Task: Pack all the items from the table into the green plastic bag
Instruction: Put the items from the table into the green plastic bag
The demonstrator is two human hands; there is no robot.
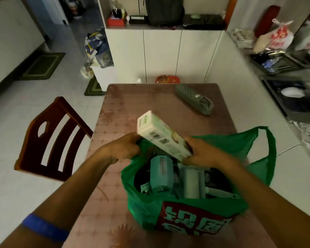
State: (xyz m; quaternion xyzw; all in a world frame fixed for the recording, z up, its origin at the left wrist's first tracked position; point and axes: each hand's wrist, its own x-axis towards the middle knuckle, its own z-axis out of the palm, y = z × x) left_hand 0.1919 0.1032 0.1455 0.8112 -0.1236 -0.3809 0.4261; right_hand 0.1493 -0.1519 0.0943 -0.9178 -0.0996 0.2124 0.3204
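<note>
While the green plastic bag (195, 210) stands open at the near edge of the table (118, 111), the person works over its mouth with both hands. The left hand (123, 148) has its fingers curled round the bag's far-left rim, apparently a handle, pulling it up and outward — my guess is to keep the opening wide. The right hand (202, 153) grips the lower end of a long white carton (161, 136), barcode up, tilted so its near end dips towards the opening and its far end points away over the table; held that way it should slide in lengthwise beside what is already packed. Inside I can make out a teal box (160, 176) standing on end, a pale roll or cylinder (191, 183) just beside it, something white and ribbed (220, 192) at the right, and darker things underneath that I cannot identify. The bag's other handle (268, 149) flops loose to the right. One item is left out — a grey-green case (195, 99) lying well apart near the far right corner. By my reckoning the packing is nearly done.
</note>
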